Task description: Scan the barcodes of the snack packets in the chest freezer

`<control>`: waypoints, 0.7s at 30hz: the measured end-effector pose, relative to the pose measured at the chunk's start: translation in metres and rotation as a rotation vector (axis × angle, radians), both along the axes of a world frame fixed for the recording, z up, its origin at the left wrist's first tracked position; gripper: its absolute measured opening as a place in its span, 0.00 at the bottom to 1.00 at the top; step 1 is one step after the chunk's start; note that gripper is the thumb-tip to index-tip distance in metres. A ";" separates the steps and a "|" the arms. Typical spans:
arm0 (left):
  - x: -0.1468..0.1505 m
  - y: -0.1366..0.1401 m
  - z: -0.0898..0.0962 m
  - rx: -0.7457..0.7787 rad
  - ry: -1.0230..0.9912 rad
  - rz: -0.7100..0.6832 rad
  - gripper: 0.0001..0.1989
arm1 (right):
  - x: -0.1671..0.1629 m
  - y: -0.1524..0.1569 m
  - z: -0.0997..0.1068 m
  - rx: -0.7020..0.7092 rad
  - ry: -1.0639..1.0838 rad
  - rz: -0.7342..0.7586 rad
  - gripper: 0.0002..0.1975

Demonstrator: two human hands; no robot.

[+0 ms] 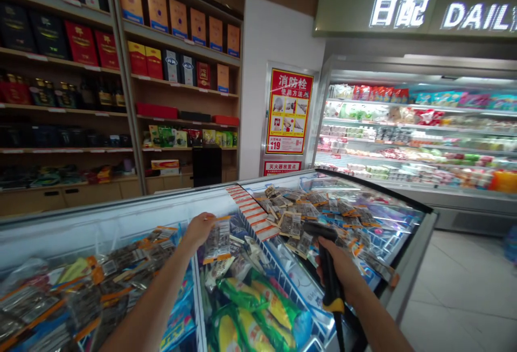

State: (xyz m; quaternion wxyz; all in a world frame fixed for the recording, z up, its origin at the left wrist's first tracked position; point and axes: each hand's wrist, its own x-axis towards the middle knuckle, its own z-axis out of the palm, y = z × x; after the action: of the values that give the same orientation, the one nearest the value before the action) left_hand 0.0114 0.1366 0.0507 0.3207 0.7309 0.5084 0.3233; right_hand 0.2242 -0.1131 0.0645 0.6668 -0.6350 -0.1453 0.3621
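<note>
My left hand (202, 229) pinches the top edge of a clear packet with orange strips (218, 241), holding it up over the chest freezer's middle basket. My right hand (343, 268) is wrapped round the handle of a black barcode scanner (329, 266) with a yellow band at its base and a cable hanging down. The scanner's head points left, toward the held packet. Below the packet lie green and yellow corn packs (252, 314). More clear packets with orange edges (117, 266) are heaped on the left, and another heap of packets (307, 206) lies on the right.
A row of price labels (254, 212) runs along a divider strip of the freezer. White wire baskets (278, 271) split its inside. Shelves of boxed goods (181, 61) stand behind at left, and a lit refrigerated display (404, 131) at right. Tiled floor (444, 282) lies right of the freezer.
</note>
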 end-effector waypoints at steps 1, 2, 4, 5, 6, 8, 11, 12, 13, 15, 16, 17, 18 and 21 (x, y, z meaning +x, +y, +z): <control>-0.012 0.002 0.003 0.037 0.071 0.023 0.11 | 0.004 -0.001 0.000 0.003 0.003 -0.005 0.14; -0.023 0.004 0.005 0.067 0.138 0.048 0.12 | 0.007 -0.003 0.000 -0.001 0.005 -0.011 0.14; -0.046 0.008 0.009 0.109 0.265 0.078 0.13 | 0.014 -0.006 -0.001 -0.008 0.006 -0.019 0.13; -0.057 0.011 0.010 0.123 0.321 0.089 0.13 | 0.017 -0.008 -0.001 -0.006 0.004 -0.020 0.13; -0.069 0.014 0.010 0.137 0.372 0.100 0.14 | 0.019 -0.010 -0.002 -0.001 0.000 -0.021 0.13; -0.089 0.020 0.010 0.160 0.462 0.127 0.14 | 0.022 -0.013 -0.004 0.012 -0.018 -0.015 0.13; -0.110 0.025 0.011 0.099 0.598 0.153 0.13 | 0.026 -0.016 -0.005 0.013 -0.038 -0.007 0.14; -0.113 0.025 0.013 0.065 0.635 0.169 0.13 | 0.028 -0.016 -0.006 0.008 -0.040 -0.006 0.14; -0.112 0.024 0.015 0.048 0.661 0.193 0.15 | 0.029 -0.015 -0.007 0.005 -0.039 -0.005 0.14; -0.101 0.019 0.020 0.082 0.672 0.245 0.19 | 0.031 -0.014 -0.008 0.005 -0.038 -0.004 0.14; -0.089 0.014 0.023 0.133 0.660 0.247 0.21 | 0.031 -0.014 -0.008 0.004 -0.038 -0.005 0.14; -0.074 0.008 0.025 0.183 0.635 0.237 0.21 | 0.032 -0.013 -0.009 0.005 -0.037 -0.006 0.14; -0.056 0.002 0.027 0.228 0.611 0.169 0.21 | 0.033 -0.013 -0.009 0.005 -0.034 -0.008 0.14; 0.011 -0.023 0.027 0.299 0.510 0.007 0.21 | 0.034 -0.011 -0.011 -0.006 -0.029 -0.011 0.14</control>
State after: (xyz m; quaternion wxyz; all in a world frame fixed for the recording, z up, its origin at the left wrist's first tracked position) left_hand 0.0228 0.1136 0.0775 0.0705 0.8260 0.5217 0.2014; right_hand 0.2583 -0.1243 0.0533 0.6646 -0.6429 -0.1502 0.3498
